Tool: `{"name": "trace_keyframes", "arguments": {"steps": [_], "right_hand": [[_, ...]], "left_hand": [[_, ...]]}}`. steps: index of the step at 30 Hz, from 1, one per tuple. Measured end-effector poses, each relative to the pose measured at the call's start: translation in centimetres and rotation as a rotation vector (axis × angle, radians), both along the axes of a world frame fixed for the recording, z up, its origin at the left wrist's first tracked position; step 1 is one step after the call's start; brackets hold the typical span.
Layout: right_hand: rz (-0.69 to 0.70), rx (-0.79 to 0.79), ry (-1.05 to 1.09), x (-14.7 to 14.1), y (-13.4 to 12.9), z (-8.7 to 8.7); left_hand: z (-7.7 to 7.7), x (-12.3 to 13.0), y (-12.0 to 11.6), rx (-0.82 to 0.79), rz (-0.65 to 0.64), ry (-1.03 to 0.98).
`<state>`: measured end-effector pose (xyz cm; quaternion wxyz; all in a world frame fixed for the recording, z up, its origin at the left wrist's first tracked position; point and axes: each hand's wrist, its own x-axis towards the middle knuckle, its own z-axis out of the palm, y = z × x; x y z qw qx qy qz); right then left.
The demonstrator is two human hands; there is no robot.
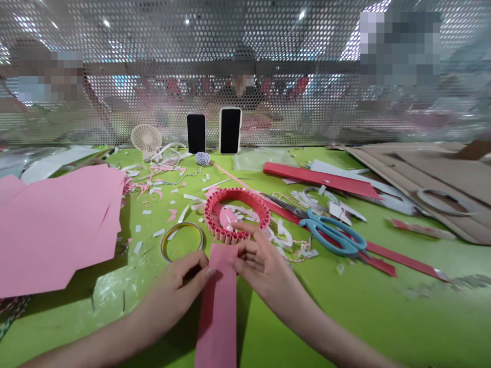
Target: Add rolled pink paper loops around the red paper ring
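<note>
A long pink paper strip (pixel 218 322) runs up from the bottom edge of the view in front of me. My left hand (pixel 186 278) pinches its left edge near the far end, thumb on top. At the right edge, near the same end, my right hand (pixel 266 260) grips the strip between thumb and fingers, with the index finger reaching forward. Just beyond the strip lies a red-pink ring (pixel 258 202) edged with small rolled paper tubes. A roll of tape (pixel 164 245) rests left of the ring. Blue-handled scissors (pixel 332 232) lie to the right, over red paper strips (pixel 406 259).
Pink paper sheets (pixel 57 225) are on the left, cardboard (pixel 433 174) on the right. Paper scraps (pixel 172 214) litter the green table (pixel 429 327). Two phones (pixel 230 132) and a small fan (pixel 146 138) stand before a perforated metal screen (pixel 153 92); people are behind it.
</note>
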<state>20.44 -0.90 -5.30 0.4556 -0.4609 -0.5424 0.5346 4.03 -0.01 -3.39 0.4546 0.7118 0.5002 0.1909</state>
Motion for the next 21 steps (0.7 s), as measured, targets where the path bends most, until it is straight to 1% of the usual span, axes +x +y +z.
{"name": "trace_keyframes", "arguments": {"steps": [2, 4, 5, 7, 9, 10, 11, 12, 16, 19, 21], "right_hand": [[-0.031, -0.011, -0.006, 0.02, 0.02, 0.02], [-0.046, -0.024, -0.015, 0.01, -0.01, 0.07], [-0.045, -0.029, -0.015, -0.01, -0.03, 0.07], [-0.033, -0.038, -0.008, -0.09, -0.07, 0.03], [-0.016, -0.05, 0.009, -0.17, -0.08, -0.02], [-0.011, -0.054, 0.018, -0.19, -0.08, -0.03], [-0.008, -0.055, 0.025, -0.19, -0.09, -0.01], [-0.012, -0.053, 0.028, -0.18, -0.1, 0.05], [-0.018, -0.055, 0.007, -0.18, -0.19, 0.46], [-0.011, -0.063, -0.005, -0.42, -0.36, 0.56], [0.0, -0.063, -0.014, -0.61, -0.47, 0.47]], "left_hand": [[0.11, -0.08, 0.02, 0.018, 0.08, 0.009], [0.08, -0.18, 0.1, 0.0, 0.139, 0.005], [0.02, -0.21, 0.17, -0.037, 0.158, -0.007], [-0.14, -0.18, 0.34, -0.164, 0.172, -0.088], [-0.23, -0.07, 0.49, -0.288, 0.164, -0.24], [-0.22, -0.02, 0.54, -0.314, 0.152, -0.307], [-0.16, 0.02, 0.58, -0.309, 0.129, -0.339], [-0.07, 0.05, 0.6, -0.278, 0.108, -0.328], [0.33, 0.03, 0.45, -0.107, 0.028, -0.107], [0.27, 0.08, 0.22, -0.03, -0.022, -0.026], [0.07, 0.12, 0.13, 0.013, -0.024, 0.013]]}}
